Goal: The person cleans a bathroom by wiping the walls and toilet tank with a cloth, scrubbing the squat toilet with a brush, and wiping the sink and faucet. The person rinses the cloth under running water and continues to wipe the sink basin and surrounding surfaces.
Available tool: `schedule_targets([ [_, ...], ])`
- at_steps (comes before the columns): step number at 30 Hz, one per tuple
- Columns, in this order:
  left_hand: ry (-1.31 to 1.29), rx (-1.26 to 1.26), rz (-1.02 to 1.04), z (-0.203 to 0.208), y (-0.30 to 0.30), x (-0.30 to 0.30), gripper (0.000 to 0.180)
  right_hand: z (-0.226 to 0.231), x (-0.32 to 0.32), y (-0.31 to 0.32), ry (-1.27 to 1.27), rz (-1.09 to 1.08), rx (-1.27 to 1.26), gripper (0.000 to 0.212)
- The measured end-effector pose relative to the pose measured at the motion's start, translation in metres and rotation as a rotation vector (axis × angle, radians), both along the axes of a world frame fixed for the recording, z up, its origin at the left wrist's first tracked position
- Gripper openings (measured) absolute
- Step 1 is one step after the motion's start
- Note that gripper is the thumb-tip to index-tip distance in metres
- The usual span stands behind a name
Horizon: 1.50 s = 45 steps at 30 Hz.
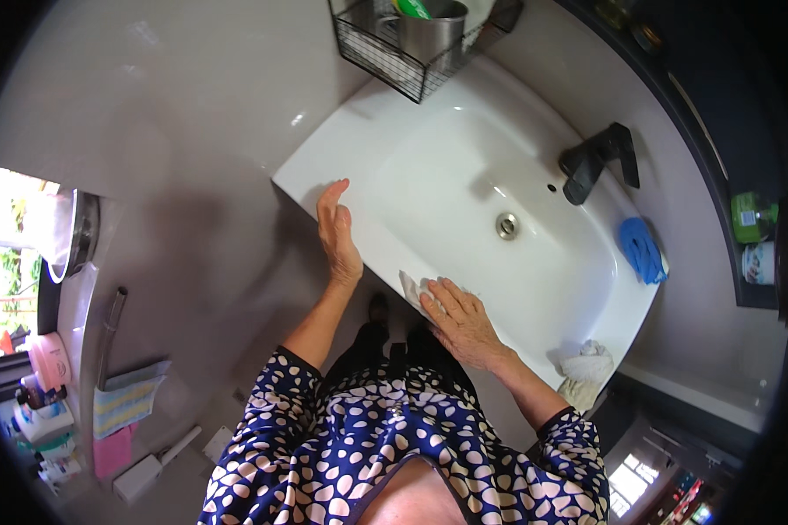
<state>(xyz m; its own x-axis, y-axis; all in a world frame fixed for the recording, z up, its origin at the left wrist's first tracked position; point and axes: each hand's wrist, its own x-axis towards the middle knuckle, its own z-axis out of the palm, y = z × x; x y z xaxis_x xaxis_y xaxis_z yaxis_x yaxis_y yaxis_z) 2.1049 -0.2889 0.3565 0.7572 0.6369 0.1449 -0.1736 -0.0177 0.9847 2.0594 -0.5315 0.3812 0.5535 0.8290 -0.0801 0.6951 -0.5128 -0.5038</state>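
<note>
A white washbasin (411, 149) with a metal drain (507, 226) spreads out before me. My right hand (466, 325) lies on its front rim, pressing a thin white cloth (414, 289) against the edge. Most of that cloth is hidden beneath the fingers. Over the left part of the front rim, my left hand (338, 232) is held with fingers stretched out and nothing in it. Whether it touches the rim, I cannot tell. A crumpled whitish rag (587, 363) rests on the near right corner. On the right ledge is a folded blue cloth (641, 249).
A black faucet (597, 162) rises at the basin's far right. Over the far left corner hangs a black wire basket (381, 54) with a metal mug (431, 35). A dark shelf at right bears a green bottle (751, 217). Towels (131, 398) hang on a rail at left.
</note>
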Motion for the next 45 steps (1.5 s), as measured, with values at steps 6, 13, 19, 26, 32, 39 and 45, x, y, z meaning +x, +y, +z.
schedule_targets([
  [6,-0.008,0.142,0.25,0.01,0.02,-0.016,0.046,0.002,0.05,0.096,-0.152,0.162,0.205,0.057],
  [13,0.018,0.056,0.148,0.018,0.039,-0.034,0.033,-0.042,0.132,0.227,-0.416,0.014,0.319,0.048],
  [19,0.161,0.271,0.138,0.002,0.071,-0.052,0.022,-0.056,0.236,0.233,-0.703,-0.353,0.244,0.048],
  [26,0.161,0.376,0.079,0.001,0.078,-0.043,0.011,-0.08,0.327,0.186,-0.587,-0.913,0.191,0.022],
  [32,0.143,0.624,-0.099,0.012,0.053,-0.007,0.01,-0.063,0.298,0.217,-0.675,-0.5,0.11,0.035],
  [39,0.2,0.801,-0.24,-0.011,0.035,0.013,0.014,-0.07,0.361,0.133,-0.703,-0.941,-0.034,0.044],
  [45,0.334,0.905,-0.279,-0.002,0.039,0.008,0.017,-0.065,0.33,0.068,-0.676,-1.471,-0.159,0.044],
])
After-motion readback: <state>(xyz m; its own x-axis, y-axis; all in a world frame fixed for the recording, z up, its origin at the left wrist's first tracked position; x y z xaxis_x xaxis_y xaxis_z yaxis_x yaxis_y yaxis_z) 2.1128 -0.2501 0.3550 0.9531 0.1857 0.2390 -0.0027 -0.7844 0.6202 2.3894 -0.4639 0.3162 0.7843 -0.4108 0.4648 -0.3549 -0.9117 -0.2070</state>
